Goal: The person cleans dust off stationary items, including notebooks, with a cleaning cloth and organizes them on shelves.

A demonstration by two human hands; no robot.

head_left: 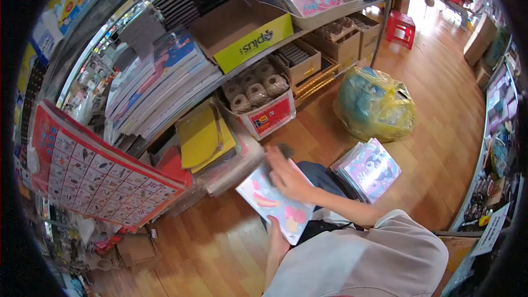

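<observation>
A pastel notebook [278, 201] with a pink and yellow cartoon cover rests at my lap, tilted. Its lower left edge is gripped by my left hand [276, 240], the thumb over the cover and the other fingers hidden beneath. Across the upper part of the cover reaches my right hand [289, 180], fingers stretched out and slightly blurred, holding nothing. On the floor by my leg lies a stack of similar notebooks [373, 169], the top one with a shiny purple cartoon cover.
Left, a shelf holds stacked books [159, 82] and a yellow-fronted cardboard box [253, 41]. Below stands a box of twine rolls [264, 107] beside yellow folders [204, 137]. A red picture chart [99, 179] leans nearby. A stuffed yellow bag [377, 104] and red stool [400, 28] stand on the floor.
</observation>
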